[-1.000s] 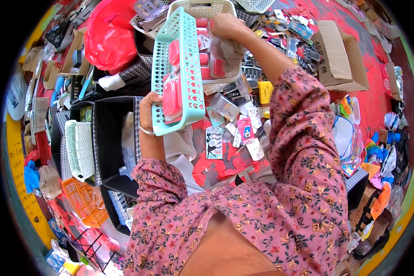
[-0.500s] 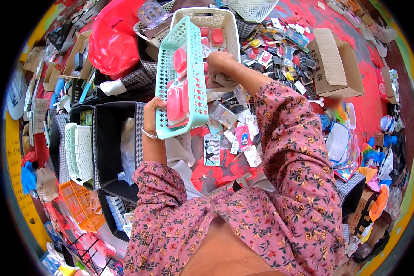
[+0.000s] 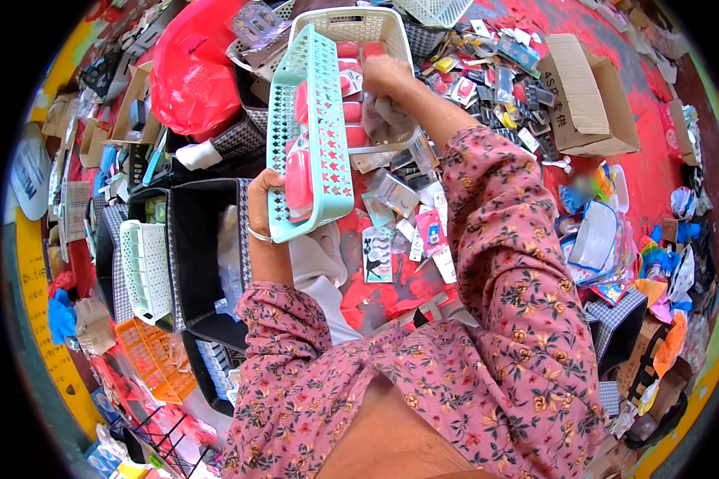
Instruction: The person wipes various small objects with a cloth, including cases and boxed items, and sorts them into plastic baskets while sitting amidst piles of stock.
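My left hand (image 3: pixel 265 198) is closed on the near left rim of a mint-green plastic basket (image 3: pixel 331 144) with star-shaped holes, held tilted. Inside it lie red rounded cases in clear packaging, the nearest red case (image 3: pixel 298 177) against its left side. Beyond and partly behind it stands a cream basket (image 3: pixel 391 24) with more red packages (image 3: pixel 353 112) in it. Over that basket, my right hand (image 3: pixel 385 76) is closed, and a crumpled grey-brown cloth (image 3: pixel 387 120) hangs from it. Its fingertips reach a red case and are partly hidden.
Many small packaged goods (image 3: pixel 487 96) cover the red ground sheet at the far right, beside an open cardboard box (image 3: pixel 591 104). Black fabric bins (image 3: pixel 206 239), a pale green basket (image 3: pixel 145 267) and an orange basket (image 3: pixel 156 359) stand at left. A red plastic bag (image 3: pixel 192 80) bulges far left.
My right hand has moved farther away over the cream basket, and the cloth has come up with it. The mint-green basket has shifted slightly left, still in my left hand.
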Demonstrator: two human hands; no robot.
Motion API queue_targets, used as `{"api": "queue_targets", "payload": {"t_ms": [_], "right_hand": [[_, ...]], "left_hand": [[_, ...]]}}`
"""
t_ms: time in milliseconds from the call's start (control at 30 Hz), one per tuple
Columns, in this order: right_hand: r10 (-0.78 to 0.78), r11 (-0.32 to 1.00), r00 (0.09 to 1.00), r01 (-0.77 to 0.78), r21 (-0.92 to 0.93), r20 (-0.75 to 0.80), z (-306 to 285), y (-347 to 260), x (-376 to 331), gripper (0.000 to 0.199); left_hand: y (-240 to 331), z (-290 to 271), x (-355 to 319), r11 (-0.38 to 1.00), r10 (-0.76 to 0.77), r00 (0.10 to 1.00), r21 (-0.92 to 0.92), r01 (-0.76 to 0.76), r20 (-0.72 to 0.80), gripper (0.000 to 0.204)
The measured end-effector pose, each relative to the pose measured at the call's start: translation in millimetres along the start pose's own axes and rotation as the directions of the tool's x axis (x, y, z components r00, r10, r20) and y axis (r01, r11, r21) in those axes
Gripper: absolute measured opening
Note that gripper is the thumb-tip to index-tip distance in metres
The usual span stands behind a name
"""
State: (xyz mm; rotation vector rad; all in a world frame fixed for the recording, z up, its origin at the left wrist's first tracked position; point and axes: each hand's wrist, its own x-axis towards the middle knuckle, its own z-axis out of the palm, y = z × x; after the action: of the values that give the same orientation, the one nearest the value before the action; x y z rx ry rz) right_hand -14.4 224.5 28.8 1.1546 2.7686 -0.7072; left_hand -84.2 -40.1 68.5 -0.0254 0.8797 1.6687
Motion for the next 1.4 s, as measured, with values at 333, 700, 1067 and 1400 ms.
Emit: {"api": "queue_targets", "payload": {"t_ms": [333,700,1067,1400], "right_hand": [[-0.370,0.912,0.929,0.362,-0.191,-0.002,13.4,-5.7,16.4,0.053],[-0.372,0.927,0.924,0.365,-0.093,-0.084,10.4,-39.4,3.7,0.021],[-0.583,0.793,0.798,0.599,0.108,-0.151,-46.4,1.6,6.4,0.021],[-0.552,0.777,0.802,0.594,-0.209,0.230,-7.2,-17.5,-54.2,0.033]], "left_hand": [[1.8,1.1,-1.4,0.999,0.020,1.000,0.037,-0.020,0.012,0.038],[-4.1,8.6,-6.4,0.991,0.121,0.985,0.035,-0.126,0.121,0.041],[5.7,0.3,-4.0,0.998,-0.047,0.997,-0.029,0.049,0.062,0.041],[3.0,7.4,-3.8,0.999,-0.033,0.997,-0.003,0.033,0.070,0.042]]}}
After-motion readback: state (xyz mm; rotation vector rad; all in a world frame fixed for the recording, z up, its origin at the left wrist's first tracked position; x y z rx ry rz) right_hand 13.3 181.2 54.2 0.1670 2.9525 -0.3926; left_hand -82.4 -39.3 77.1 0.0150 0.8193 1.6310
